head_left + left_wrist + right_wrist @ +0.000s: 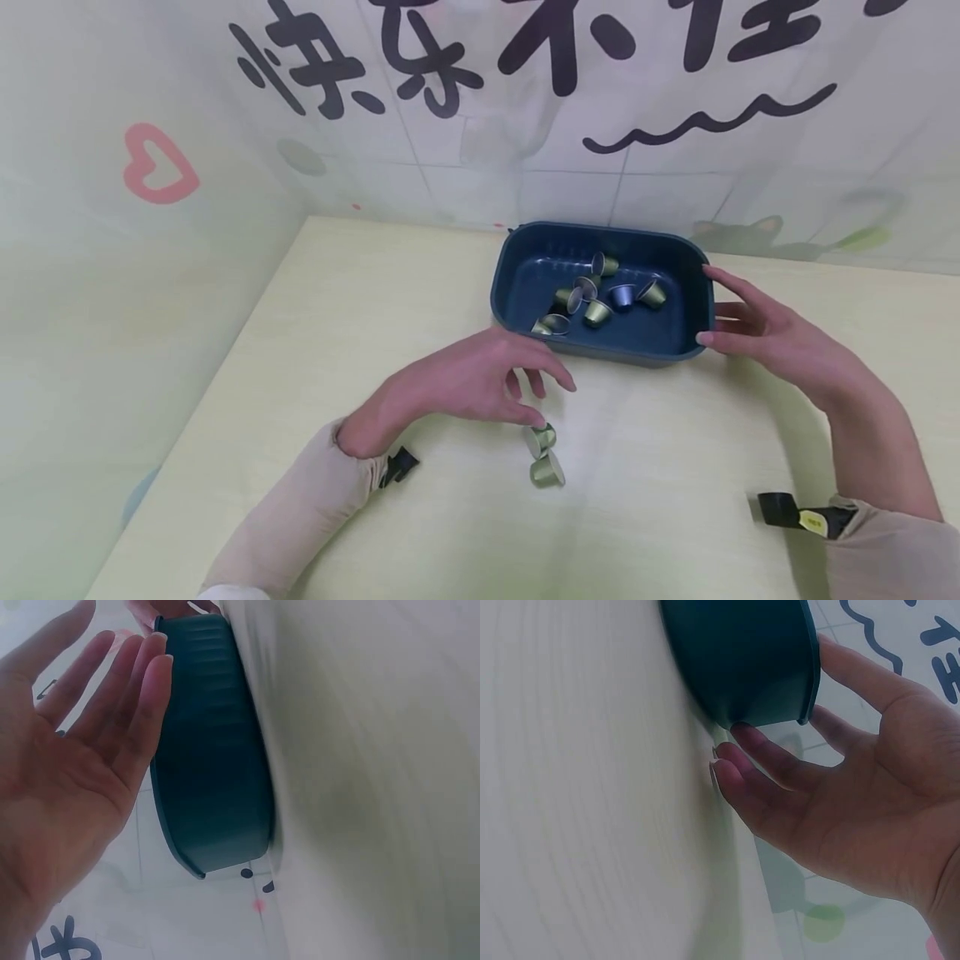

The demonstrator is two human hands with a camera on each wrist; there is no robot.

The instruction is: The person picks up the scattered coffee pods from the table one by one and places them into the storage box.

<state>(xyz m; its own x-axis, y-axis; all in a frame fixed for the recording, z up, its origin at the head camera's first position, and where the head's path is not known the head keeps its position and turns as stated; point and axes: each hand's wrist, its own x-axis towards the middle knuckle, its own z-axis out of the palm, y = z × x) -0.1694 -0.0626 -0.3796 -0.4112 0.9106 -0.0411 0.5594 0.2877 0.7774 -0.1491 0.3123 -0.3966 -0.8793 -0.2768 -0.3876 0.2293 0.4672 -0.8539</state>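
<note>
A dark blue plastic bin (652,360) stands on the table, holding several green coffee capsules (597,312) and a blue capsule (622,297). My left hand (487,375) hovers in front of the bin's near left side, fingers spread and nothing between them. Below its thumb in the head view, a green coffee capsule (540,439) lies beside another green capsule (548,472) on the table. At the bin's right end, my right hand (780,333) touches the rim with fingers spread and fairly straight. In the right wrist view, its lower fingers (757,750) reach toward the bin's base.
The pale wooden table (420,525) meets a wall (465,183) behind the bin, with large dark characters on it. Another wall (150,292) with a pink heart borders the left side. Black straps (806,517) sit at both wrists.
</note>
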